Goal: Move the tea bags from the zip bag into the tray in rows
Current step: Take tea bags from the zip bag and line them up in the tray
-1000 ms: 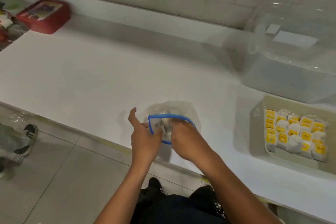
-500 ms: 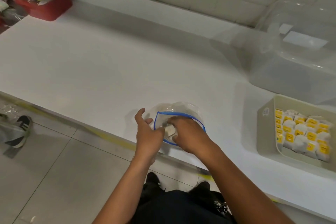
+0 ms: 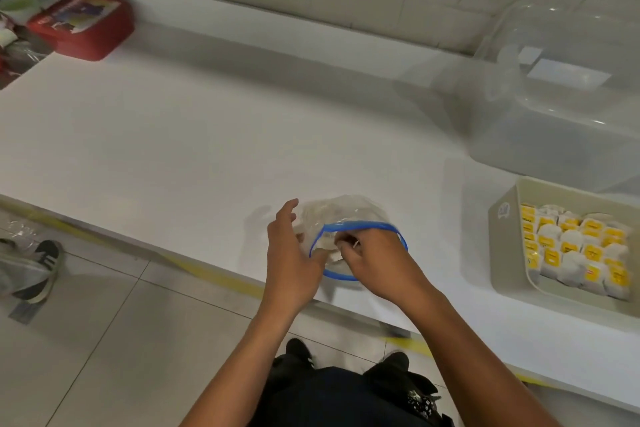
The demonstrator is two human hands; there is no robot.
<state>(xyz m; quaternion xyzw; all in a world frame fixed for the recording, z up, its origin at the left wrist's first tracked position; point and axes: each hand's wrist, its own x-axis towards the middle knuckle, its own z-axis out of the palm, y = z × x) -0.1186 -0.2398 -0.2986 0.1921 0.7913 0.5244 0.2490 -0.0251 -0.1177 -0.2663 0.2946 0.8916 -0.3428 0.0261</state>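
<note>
Since 1 s ago your right hand (image 3: 377, 263) went deeper into the zip bag (image 3: 341, 215), fingers curled on a tea bag (image 3: 335, 256) w/ left hand (image 3: 294, 260) pinching the rim; bag could drag off the surface (image 3: 173, 156).

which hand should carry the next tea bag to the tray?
Right. The right hand already reaches into the zip bag, and the tray lies on its side. The left hand holds the bag's rim.
</note>
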